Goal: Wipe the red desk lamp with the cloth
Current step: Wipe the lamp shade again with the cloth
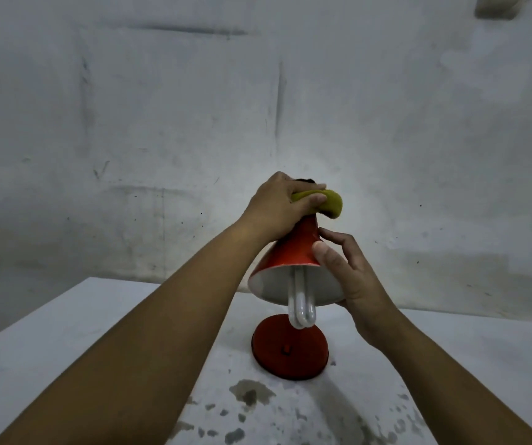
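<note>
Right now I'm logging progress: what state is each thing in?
Cloth: bunched, pressed on the shade's narrow top.
Left hand: grips the cloth.
Right hand: steadies the shade's side.
Shade: tilted, opening toward the camera.
Bulb: unlit.
Base: flat on the table.

Setting: plain indoor room, kind uncertain; possibly a storeroom or spare domestic room. Evidence: bare whitewashed wall (194, 107) beyond both hands, scuffed, streaked and unfurnished; white table (65, 332) beneath the hands, its paint chipped in dark patches nearest the person; small pale fixture (495, 6), blurred, high up beyond the right hand.
</note>
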